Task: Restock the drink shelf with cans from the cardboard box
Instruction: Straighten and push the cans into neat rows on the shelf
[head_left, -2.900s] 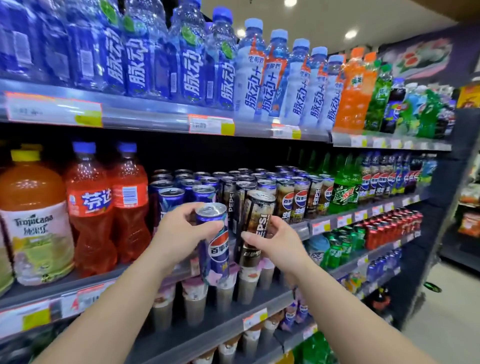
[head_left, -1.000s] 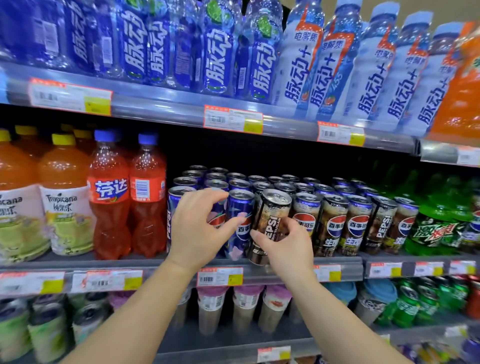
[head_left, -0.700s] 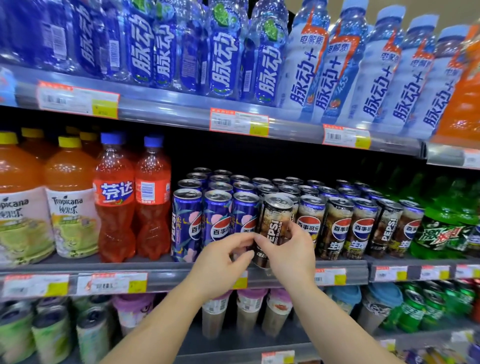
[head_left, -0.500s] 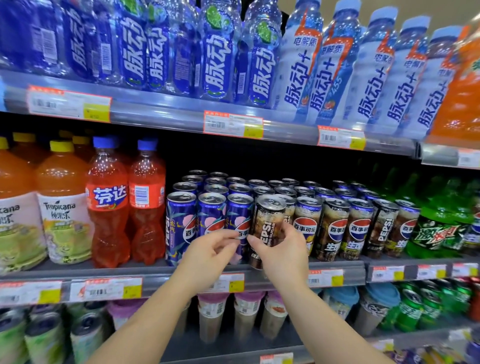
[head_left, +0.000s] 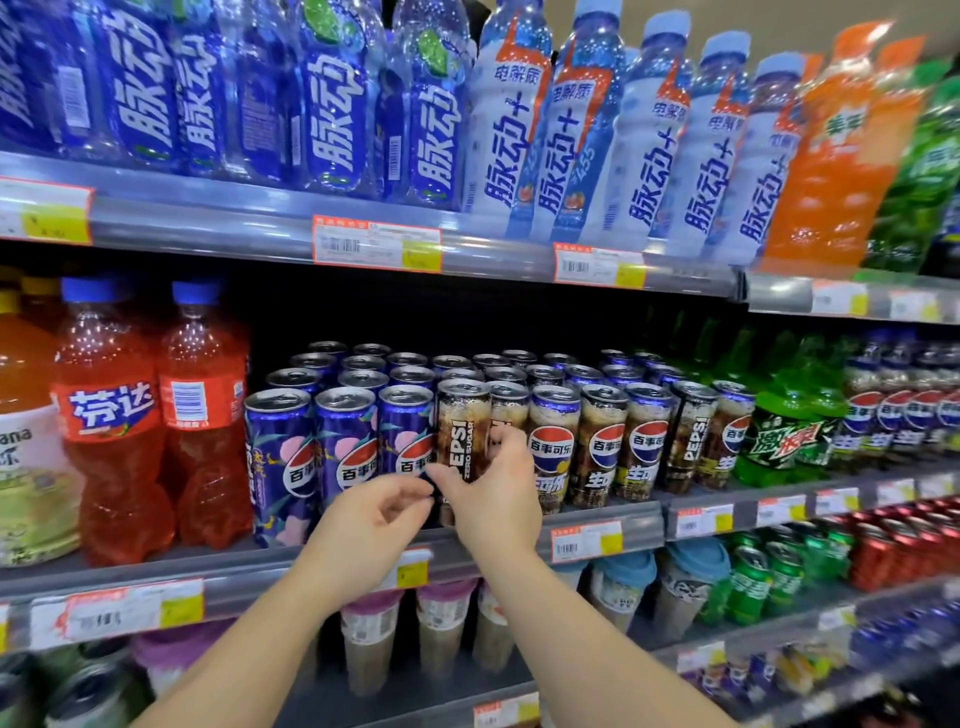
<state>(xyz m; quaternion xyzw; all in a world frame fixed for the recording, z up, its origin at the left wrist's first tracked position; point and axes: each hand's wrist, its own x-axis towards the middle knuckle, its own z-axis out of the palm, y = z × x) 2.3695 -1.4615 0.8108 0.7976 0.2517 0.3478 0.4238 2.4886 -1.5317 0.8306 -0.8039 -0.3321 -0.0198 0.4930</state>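
Observation:
My right hand (head_left: 493, 499) grips a dark Pepsi Zero Sugar can (head_left: 462, 436), held upright at the front of the middle shelf (head_left: 156, 571), between the blue cans and the dark Pepsi cans (head_left: 602, 441). Three blue Pepsi cans (head_left: 345, 447) stand in the front row to its left. My left hand (head_left: 371, 519) is just below the third blue can, its fingers loosely curled and holding nothing, fingertips close to my right thumb. More cans fill the rows behind. The cardboard box is out of view.
Orange and red soda bottles (head_left: 109, 431) stand left of the cans, green bottles (head_left: 784, 421) to the right. Blue and white sports-drink bottles (head_left: 436, 119) line the shelf above. Cups (head_left: 441, 634) and small cans sit on the shelf below. Price tags run along each rail.
My left hand set a blue can in the front row, let go and dropped lower. My right hand kept the dark can and brought it next to the blue ones.

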